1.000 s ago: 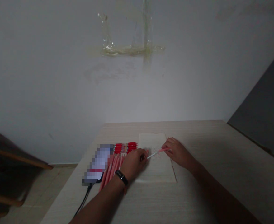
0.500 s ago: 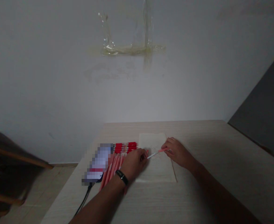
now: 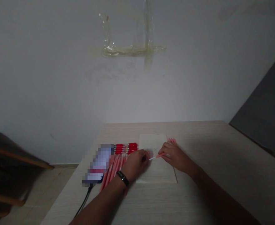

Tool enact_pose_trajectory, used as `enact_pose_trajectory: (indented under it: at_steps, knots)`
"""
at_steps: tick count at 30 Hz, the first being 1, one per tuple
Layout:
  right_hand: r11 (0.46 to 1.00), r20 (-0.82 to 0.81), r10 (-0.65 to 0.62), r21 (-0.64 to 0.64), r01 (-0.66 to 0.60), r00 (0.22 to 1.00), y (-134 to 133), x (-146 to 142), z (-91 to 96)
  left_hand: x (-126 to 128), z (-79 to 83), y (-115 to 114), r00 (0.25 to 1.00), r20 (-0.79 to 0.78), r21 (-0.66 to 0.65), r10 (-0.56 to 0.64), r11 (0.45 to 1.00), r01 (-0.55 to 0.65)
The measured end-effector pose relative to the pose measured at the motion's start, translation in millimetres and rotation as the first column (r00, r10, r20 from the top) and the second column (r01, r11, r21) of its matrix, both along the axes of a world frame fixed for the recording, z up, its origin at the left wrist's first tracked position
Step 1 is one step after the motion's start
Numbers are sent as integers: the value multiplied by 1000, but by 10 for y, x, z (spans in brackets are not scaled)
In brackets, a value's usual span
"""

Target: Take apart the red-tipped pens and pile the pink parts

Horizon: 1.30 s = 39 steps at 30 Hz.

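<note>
Over a pale sheet or notebook (image 3: 156, 175), my two hands are close together. My right hand (image 3: 175, 154) pinches a slim pink pen part (image 3: 161, 154), from which a thin white rod (image 3: 152, 158) points toward my left fingers. My left hand (image 3: 136, 161) is closed, with a small pink piece (image 3: 148, 152) showing at its fingertips; the rest of what it grips is hidden. Several pink pen barrels (image 3: 110, 170) lie side by side partly under my left forearm. Beyond my right knuckles, several pink ends (image 3: 172, 140) stick out.
Red pen pieces (image 3: 123, 148) lie in a stack behind my left hand. A phone (image 3: 98, 164), blurred out, lies at the left with a black cable (image 3: 83, 203) running off the front. The wooden table (image 3: 198, 131) meets a wall (image 3: 186, 78); a dark chair (image 3: 11, 168) stands at left.
My right hand has shifted a little left and down, nearer my left hand. Less of the white rod shows between them, and the pink ends behind my right hand have become visible.
</note>
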State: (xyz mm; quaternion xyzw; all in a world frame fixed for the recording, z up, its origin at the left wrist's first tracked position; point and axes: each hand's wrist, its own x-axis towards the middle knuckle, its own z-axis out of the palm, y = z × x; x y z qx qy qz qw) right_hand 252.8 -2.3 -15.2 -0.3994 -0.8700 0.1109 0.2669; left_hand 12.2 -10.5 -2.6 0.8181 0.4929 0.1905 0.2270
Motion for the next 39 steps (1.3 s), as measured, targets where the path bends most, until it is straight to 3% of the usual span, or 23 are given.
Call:
enact_pose_trajectory:
  at_steps: [7,23,33,39]
  knots:
    - [990,4,133,-56,-133,991,-93,-174,22,32,-6,-17,990,120,-23,-80,996,83]
    - [996,-55,69,-46,-72,996,-96,-156,14,23,44,-24,959,275,27,-74,997,70]
    - [998,-120,-58,-11,57,991,-58,-89,40,-18,157,-44,947,299,87,115,985,-147]
    - [997,-80,-59,41,63,995,-38,-61,37,-20,120,-13,961,245,85,129,985,-153]
